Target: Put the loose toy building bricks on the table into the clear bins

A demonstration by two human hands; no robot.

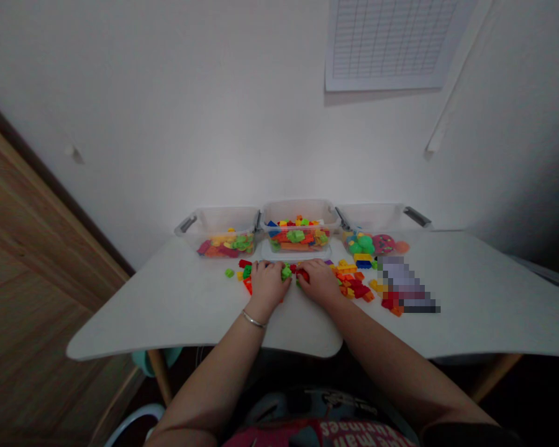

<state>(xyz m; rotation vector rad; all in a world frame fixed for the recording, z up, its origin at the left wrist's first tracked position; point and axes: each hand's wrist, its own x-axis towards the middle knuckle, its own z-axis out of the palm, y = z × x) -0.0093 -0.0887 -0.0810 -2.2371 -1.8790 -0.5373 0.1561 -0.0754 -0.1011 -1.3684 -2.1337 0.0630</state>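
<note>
Palm down, my left hand (269,285) rests over loose toy building bricks, its fingers apart and bent onto the pile. A lime-green brick (286,272) lies beside its thumb; I cannot make out what is beneath the palm. My right hand (319,281) is close by on the right, its thumb and fingers closed around a red brick (302,275). More orange and yellow bricks (348,270) spread out to the right of that hand. Left of my left hand lies a single green brick (230,273).
Three clear plastic bins line the wall side of the white table (158,298): a left bin (223,217) and middle bin (300,211) with bricks, and a right bin (377,214) with round coloured toys. A pixelated flat object (405,282) lies at right.
</note>
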